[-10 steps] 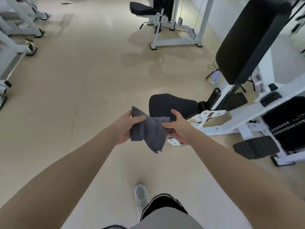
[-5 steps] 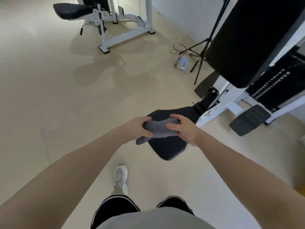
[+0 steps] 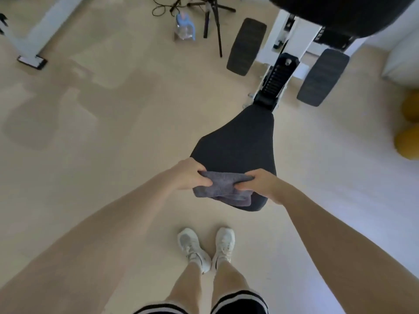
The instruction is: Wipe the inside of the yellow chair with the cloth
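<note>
— Where's the cloth (image 3: 223, 188)?
— Bunched over the black seat's (image 3: 238, 143) six o'clock edge.
— And each grip?
— Left hand (image 3: 189, 174) and right hand (image 3: 260, 183) both clench it, at nine and three o'clock.

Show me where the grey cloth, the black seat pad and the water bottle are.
grey cloth (image 3: 221, 185): head view, middle of the bunched fabric.
black seat pad (image 3: 240, 141): head view, centre of its top surface.
water bottle (image 3: 185, 28): head view, clear body below the blue top.

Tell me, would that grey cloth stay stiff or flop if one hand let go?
Probably flop: the grey cloth bunches and sags in folds between the left hand and right hand. It looks light, since thumb-and-finger pinches carry it. The nubbly weave likely resists slipping.
</note>
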{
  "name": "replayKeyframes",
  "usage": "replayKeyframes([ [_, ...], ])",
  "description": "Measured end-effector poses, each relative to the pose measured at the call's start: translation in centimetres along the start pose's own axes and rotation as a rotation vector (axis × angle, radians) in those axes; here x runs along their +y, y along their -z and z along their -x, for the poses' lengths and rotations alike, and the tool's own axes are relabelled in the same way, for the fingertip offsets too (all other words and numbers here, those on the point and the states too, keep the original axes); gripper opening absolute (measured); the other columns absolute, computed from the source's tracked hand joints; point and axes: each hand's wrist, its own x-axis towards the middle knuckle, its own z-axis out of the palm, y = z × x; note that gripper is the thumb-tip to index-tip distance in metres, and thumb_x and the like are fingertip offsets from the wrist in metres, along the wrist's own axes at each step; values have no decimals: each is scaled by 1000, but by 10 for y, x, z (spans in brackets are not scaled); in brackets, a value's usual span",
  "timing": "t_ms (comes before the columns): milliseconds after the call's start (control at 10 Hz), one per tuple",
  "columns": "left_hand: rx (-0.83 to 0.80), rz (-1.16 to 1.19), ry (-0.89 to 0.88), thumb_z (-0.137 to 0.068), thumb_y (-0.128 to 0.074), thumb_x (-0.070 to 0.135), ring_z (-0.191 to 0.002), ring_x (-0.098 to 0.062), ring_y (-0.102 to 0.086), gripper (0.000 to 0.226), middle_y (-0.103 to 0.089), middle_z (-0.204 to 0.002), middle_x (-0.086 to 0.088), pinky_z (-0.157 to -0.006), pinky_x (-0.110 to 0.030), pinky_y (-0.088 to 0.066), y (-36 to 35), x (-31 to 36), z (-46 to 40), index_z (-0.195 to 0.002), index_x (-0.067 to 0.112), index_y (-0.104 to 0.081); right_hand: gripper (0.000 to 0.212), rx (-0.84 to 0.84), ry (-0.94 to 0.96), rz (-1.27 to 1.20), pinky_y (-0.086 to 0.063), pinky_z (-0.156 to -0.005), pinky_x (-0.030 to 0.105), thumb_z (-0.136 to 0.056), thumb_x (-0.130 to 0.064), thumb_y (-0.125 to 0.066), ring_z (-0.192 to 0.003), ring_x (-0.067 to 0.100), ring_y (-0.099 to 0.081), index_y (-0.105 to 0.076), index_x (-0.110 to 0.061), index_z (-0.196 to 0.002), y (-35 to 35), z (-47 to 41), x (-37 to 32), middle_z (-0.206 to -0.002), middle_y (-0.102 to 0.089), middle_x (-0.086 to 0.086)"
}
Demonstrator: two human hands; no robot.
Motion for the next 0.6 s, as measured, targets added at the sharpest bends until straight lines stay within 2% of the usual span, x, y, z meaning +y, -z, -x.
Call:
replayKeyframes([
  [100,14,127,52,-89,-55,27,-87,-23,-57,15,-62,-93,-5,-72,-29,-46,-14,-8,-42,-93,14,-62,31,114,-146,-308,-51,-72,27,-90,-24,-60,-94,24,-60,-55,-6,-115,7,-18,26,-103,-59,9],
  [200,238,0,31,-94,-51,20,-123,-28,-46,47,-45,-137,-11,-101,-38,-40,-32,-12,-65,-138,11,-40,37,365,-203,-234,-47,-76,33,-91,-21,-57,-92,28,-58,-50,-1,-121,9,-35,51,-105,-57,13],
  [300,217,-123,-70,-95,-49,14,-131,-26,-38,49,-37,-146,-8,-108,-38,-34,-50,-8,-68,-142,11,-36,44,474,-144,24,-45,-82,34,-88,-24,-58,-103,31,-55,-46,-8,-127,6,-38,64,-121,-54,13],
  [400,64,-215,-82,-96,-48,17,-132,-25,-37,49,-32,-149,-5,-107,-36,-36,-55,12,-50,-143,12,-35,33,344,-91,137,-45,-82,33,-92,-25,-52,-102,29,-54,-52,-9,-120,13,-12,50,-120,-56,13],
  [500,63,-220,-134,-97,-47,20,-129,-24,-42,46,-35,-147,-4,-104,-33,-38,-27,49,-20,-142,14,-38,29,273,-24,205,-41,-93,31,-94,-20,-49,-111,25,-50,-54,-9,-120,39,33,17,-125,-54,9],
  [600,87,-282,-240,-97,-47,22,-131,-22,-41,45,-36,-147,-4,-107,-32,-33,23,92,8,-141,14,-39,28,339,43,199,-41,-89,27,-95,-21,-48,-112,24,-49,-54,-10,-120,71,86,-23,-126,-52,8],
])
